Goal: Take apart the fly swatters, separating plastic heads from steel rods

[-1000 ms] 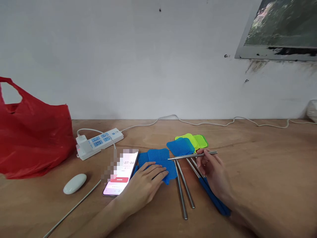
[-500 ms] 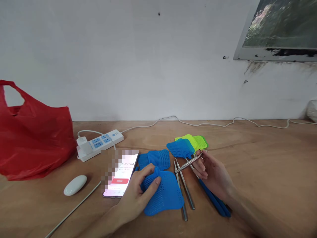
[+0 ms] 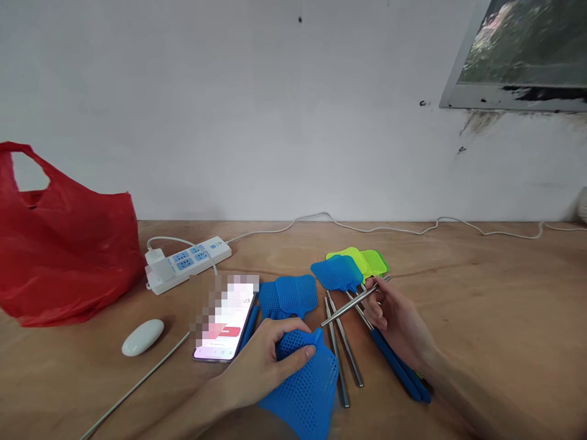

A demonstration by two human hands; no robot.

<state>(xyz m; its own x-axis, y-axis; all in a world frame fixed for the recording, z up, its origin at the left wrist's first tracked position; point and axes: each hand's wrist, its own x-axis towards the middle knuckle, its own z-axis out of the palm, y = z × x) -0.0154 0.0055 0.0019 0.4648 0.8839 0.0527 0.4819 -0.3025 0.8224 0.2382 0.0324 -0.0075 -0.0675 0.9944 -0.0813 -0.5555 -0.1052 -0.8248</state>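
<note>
My left hand (image 3: 266,366) pinches a blue mesh swatter head (image 3: 307,385) and holds it tilted just above the wooden table (image 3: 481,293). In my right hand (image 3: 398,321) is a thin metal rod (image 3: 351,302), its tip slanting down and left toward that head. Two more metal rods (image 3: 342,348) lie on the table between my hands. Another blue mesh head (image 3: 288,294) lies behind my left hand. Further back lie a blue head (image 3: 337,272) and green heads (image 3: 364,261), overlapping. Blue handles (image 3: 398,366) lie under my right wrist.
A lit phone (image 3: 227,324) lies left of my left hand. A white power strip (image 3: 188,263) with a cable, a white mouse (image 3: 143,337) and a red plastic bag (image 3: 64,244) stand at the left. A white cable (image 3: 413,229) runs along the wall.
My left hand picked a blue mesh head off the pile and drew it toward me, lifting it. My right hand swung the rod from level to slanting down-left.
</note>
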